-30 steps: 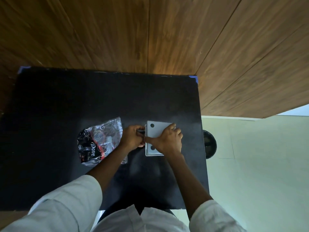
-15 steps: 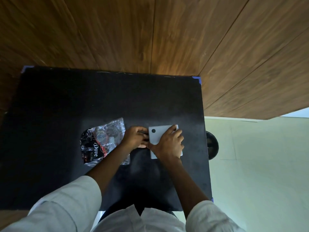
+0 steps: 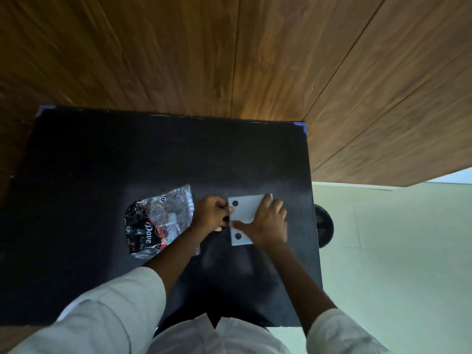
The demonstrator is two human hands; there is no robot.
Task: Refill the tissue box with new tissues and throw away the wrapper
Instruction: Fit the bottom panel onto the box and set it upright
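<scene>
A white tissue box (image 3: 244,208) lies on the black table (image 3: 102,162) with its flat underside up, showing two dark round feet. My right hand (image 3: 265,223) lies spread flat on top of it, fingers apart, pressing down. My left hand (image 3: 210,215) is curled against the box's left edge, fingers closed on that edge or on something small and dark there; I cannot see exactly what. The empty tissue wrapper (image 3: 159,221), clear plastic with black and red print, lies crumpled to the left, touching my left forearm.
A wood-panelled wall stands behind the table. Right of the table is a pale green floor with a round black bin (image 3: 323,226) close to the table's right edge. Blue tape (image 3: 302,126) marks the far corners.
My right hand has opened out and shifted right on the box, uncovering the near dark foot. My left hand has stayed at the left edge. The wrapper has not moved.
</scene>
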